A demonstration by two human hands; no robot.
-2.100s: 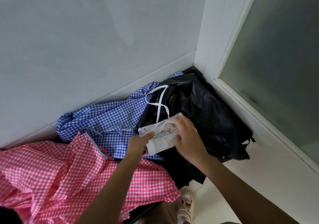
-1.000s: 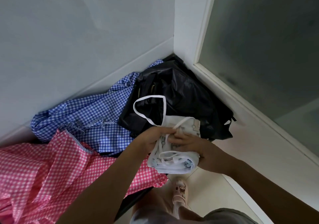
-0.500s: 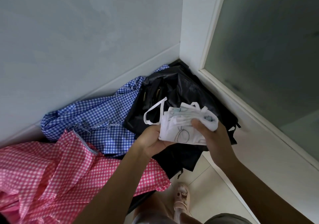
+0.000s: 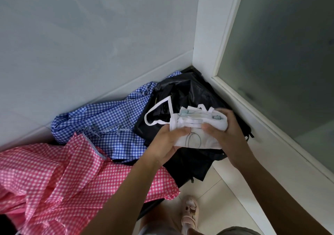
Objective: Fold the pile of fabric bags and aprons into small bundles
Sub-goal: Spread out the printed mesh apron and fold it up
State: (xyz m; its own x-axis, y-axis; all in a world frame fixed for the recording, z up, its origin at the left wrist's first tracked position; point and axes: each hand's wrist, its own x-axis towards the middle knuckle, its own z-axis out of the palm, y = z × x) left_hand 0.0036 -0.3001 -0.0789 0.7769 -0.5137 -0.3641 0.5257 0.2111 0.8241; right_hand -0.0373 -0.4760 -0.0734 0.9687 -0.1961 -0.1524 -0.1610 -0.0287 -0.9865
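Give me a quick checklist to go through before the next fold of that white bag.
1. Grip on white bag: ok, left hand and right hand both hold it.
2. Folded layers kept together: ok, the right hand pinches them.
3. Loose handle loop tucked in: not ok, it sticks out over the black fabric.
4. Underside neat: cannot tell, hidden.
5. Rest of pile folded: not ok, blue checked apron and pink checked apron lie crumpled.

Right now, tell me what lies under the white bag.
The left hand and right hand hold the white bag above black fabric in the corner. Blue checked cloth lies beside that, to the left. Whatever is beneath the black fabric is covered.
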